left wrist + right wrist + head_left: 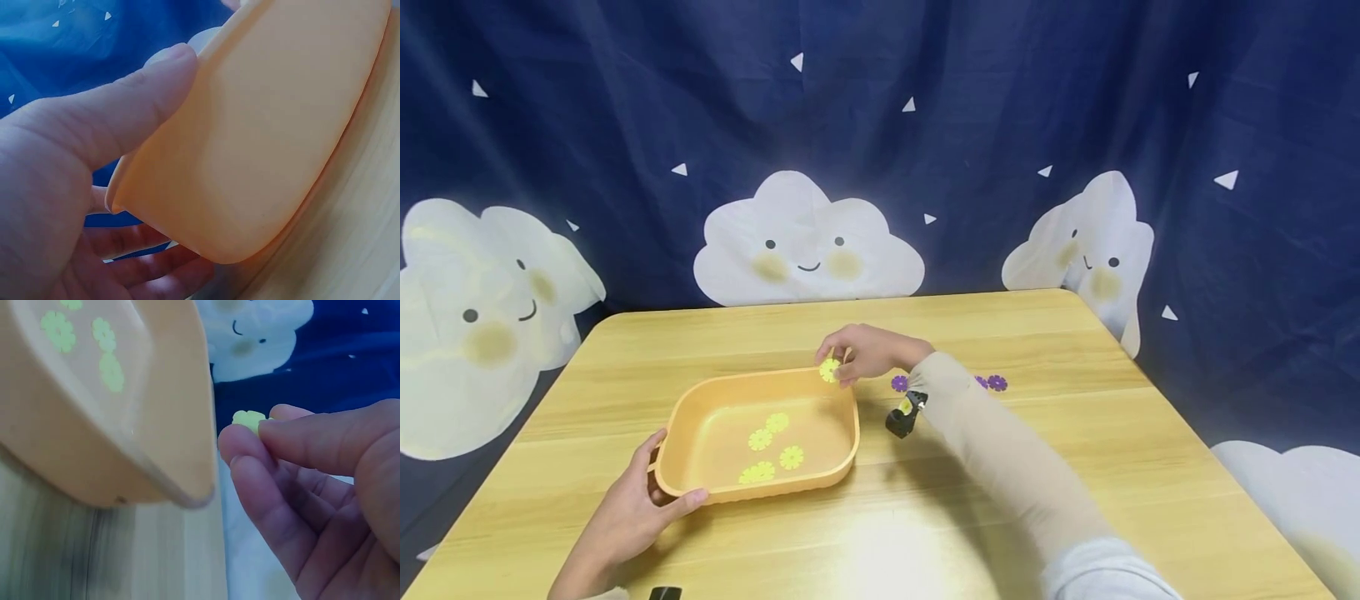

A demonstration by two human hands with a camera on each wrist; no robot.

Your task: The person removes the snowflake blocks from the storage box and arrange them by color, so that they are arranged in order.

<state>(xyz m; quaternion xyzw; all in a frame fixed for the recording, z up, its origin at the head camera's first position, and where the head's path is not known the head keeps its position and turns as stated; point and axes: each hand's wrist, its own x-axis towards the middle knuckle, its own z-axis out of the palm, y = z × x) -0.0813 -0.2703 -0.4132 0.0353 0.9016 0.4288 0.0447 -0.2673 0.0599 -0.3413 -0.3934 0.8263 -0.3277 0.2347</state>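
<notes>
My left hand [628, 508] grips the left end of an orange plastic basin [775, 487]. In the left wrist view its thumb [150, 94] lies along the rim and the other fingers spread behind and under the end. Thumb and fingers of my right hand [876, 352] pinch a yellow flower-shaped disc [829, 370] at the basin's far right corner. In the right wrist view that disc [249, 420] sticks out past the fingertips, just outside the rim. Several similar yellow flower discs [791, 457] lie on the basin's floor, two of them overlapping near the front wall.
Purple flower discs [997, 382] lie on the wooden table [1075, 467] to the right, partly hidden by the right sleeve [1000, 450]. A black wrist camera [902, 419] hangs below the right wrist. A dark blue curtain [880, 142] with smiling clouds stands behind the table.
</notes>
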